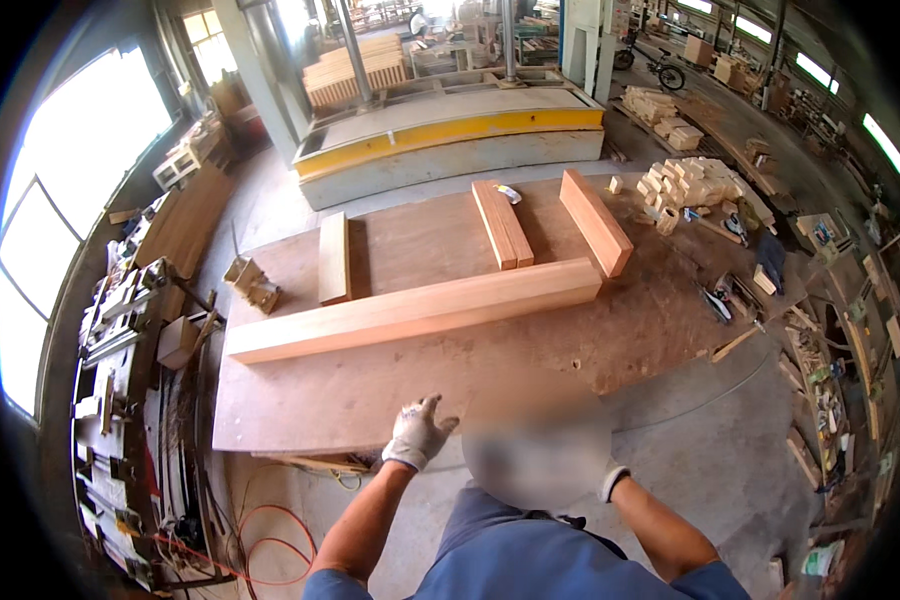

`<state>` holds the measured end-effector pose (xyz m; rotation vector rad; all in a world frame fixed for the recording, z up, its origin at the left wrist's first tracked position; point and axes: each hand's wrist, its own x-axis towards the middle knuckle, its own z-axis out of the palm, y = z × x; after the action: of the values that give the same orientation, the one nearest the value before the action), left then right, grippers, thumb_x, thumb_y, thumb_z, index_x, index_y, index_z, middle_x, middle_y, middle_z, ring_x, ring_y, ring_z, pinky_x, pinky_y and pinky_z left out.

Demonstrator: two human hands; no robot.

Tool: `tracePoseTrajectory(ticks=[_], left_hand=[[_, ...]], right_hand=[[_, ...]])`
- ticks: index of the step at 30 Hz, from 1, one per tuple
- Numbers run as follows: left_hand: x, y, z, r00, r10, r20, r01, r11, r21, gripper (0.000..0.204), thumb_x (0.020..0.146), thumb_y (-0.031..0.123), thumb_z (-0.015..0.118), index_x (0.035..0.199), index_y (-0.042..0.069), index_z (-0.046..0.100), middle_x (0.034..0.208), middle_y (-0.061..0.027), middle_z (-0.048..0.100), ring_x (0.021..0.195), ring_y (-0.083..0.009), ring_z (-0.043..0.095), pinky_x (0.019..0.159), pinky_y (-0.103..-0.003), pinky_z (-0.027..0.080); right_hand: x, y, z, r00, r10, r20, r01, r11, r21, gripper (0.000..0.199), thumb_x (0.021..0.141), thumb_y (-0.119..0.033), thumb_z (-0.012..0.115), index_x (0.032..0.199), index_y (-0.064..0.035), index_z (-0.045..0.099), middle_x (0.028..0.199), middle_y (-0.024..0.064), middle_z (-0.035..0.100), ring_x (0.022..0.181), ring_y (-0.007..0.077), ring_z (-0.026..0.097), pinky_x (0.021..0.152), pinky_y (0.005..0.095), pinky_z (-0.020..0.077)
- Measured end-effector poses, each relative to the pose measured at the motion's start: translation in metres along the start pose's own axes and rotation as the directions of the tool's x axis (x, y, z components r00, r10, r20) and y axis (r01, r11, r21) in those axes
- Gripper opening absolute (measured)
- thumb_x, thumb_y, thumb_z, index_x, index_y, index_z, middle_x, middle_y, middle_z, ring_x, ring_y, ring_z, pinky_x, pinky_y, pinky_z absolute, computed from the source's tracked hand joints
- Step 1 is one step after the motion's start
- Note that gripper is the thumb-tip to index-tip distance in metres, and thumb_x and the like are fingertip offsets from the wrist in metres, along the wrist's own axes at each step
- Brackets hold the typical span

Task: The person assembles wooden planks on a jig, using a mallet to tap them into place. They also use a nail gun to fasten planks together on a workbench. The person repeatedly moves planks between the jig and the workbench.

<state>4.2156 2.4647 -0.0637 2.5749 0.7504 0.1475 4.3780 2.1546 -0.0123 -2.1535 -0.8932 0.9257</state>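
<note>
My left hand, in a whitish work glove, hovers at the near edge of the brown worktable; its fingers are apart and nothing is in them. A round blurred patch hides most of my right hand; only the glove's cuff and edge show beside my lap, so its fingers cannot be made out. Ahead of both hands a long wooden beam lies across the table. Behind it rest a short board at left, a pair of narrow boards side by side, and a reddish board at right.
A wooden box with brushes or tools stands on the table's left. Small wood blocks are heaped at the far right, near hand tools. Beyond is a yellow-edged press. A red hose loops on the floor; a cluttered rack flanks the left.
</note>
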Motion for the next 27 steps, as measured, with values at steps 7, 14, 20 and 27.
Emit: tracePoseTrajectory(ticks=[7,14,20,27], left_hand=[[0.160,-0.055,-0.024,0.988,0.094,-0.123,-0.078,0.988,0.130,0.092,0.084,0.037,0.085,0.154,-0.004,0.041,0.156,-0.0274,0.047,0.149,-0.0428,0.040,0.126,-0.052,0.028],[0.258,-0.064,-0.055,0.943,-0.067,0.326,-0.073,0.914,0.400,0.117,0.064,0.036,0.097,0.158,0.004,0.036,0.156,-0.0231,0.048,0.150,-0.0386,0.040,0.124,-0.049,0.032],[0.255,-0.071,-0.035,0.933,0.000,0.359,-0.123,0.939,0.320,0.086,0.058,0.026,0.095,0.132,0.004,0.057,0.130,-0.0181,0.066,0.123,-0.0382,0.063,0.104,-0.048,0.051],[0.153,-0.044,-0.005,0.959,0.154,0.240,-0.202,0.961,0.190,0.072,0.073,0.021,0.082,0.136,0.001,0.054,0.121,-0.0189,0.064,0.114,-0.0367,0.063,0.097,-0.049,0.051]], right_hand=[[0.101,-0.014,-0.057,0.977,0.109,-0.183,-0.135,0.981,-0.140,0.041,0.086,-0.038,0.079,0.113,-0.0079,0.076,0.105,0.0155,0.078,0.100,0.0295,0.075,0.091,0.0412,0.0576],[0.201,-0.012,-0.083,0.947,0.182,-0.263,-0.239,0.950,-0.203,0.067,0.081,-0.025,0.085,0.139,-0.0013,0.061,0.140,0.0235,0.063,0.131,0.0351,0.060,0.112,0.0426,0.0473],[0.280,0.005,-0.117,0.962,0.099,-0.253,-0.239,0.752,-0.614,0.120,0.068,-0.033,0.093,0.164,-0.0047,0.026,0.171,0.0233,0.022,0.157,0.0427,0.023,0.129,0.0502,0.0209],[0.246,0.051,-0.118,0.999,0.047,0.022,-0.009,0.573,-0.820,0.125,0.052,-0.046,0.096,0.154,-0.0033,0.037,0.149,0.0174,0.049,0.147,0.0361,0.037,0.129,0.0543,0.0164]])
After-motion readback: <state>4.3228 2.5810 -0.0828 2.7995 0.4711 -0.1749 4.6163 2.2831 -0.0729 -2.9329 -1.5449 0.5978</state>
